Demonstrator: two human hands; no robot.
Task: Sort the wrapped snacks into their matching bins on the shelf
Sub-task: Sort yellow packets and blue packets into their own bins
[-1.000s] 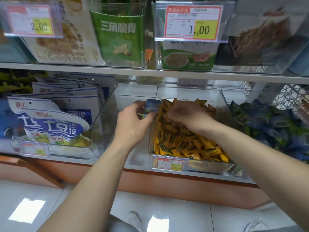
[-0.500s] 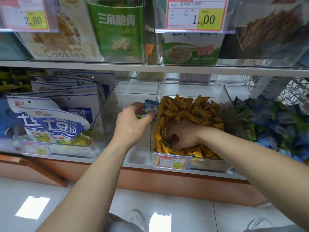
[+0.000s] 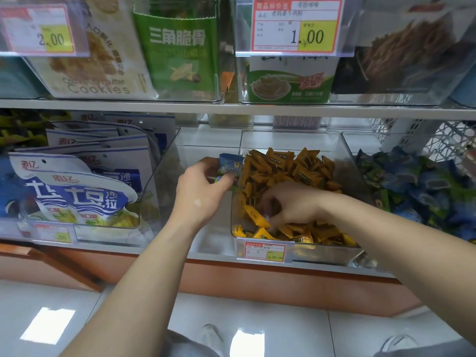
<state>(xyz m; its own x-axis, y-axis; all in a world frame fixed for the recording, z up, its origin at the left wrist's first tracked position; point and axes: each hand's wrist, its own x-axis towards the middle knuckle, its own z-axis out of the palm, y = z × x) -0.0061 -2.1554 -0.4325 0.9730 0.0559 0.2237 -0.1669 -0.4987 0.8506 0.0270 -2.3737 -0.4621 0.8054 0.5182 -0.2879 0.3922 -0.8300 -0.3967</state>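
At shelf bin [image 3: 288, 140] | left hand [image 3: 201, 194] held blue snack [image 3: 231, 168] | right hand [image 3: 291, 204] curled among orange snacks [image 3: 283, 166], grip unclear | sorting unfinished

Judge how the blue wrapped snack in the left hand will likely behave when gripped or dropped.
Probably light: the left hand holds the blue wrapped snack between thumb and fingers. Its glossy film wrapper looks slippery, so it may slide from a loose pinch. Flat and pillow-shaped, it seems unlikely to roll.

R hand [image 3: 291, 203] fingertips buried in yellow snacks [image 3: 283, 164], bin price tag [image 3: 265, 251] txt too small
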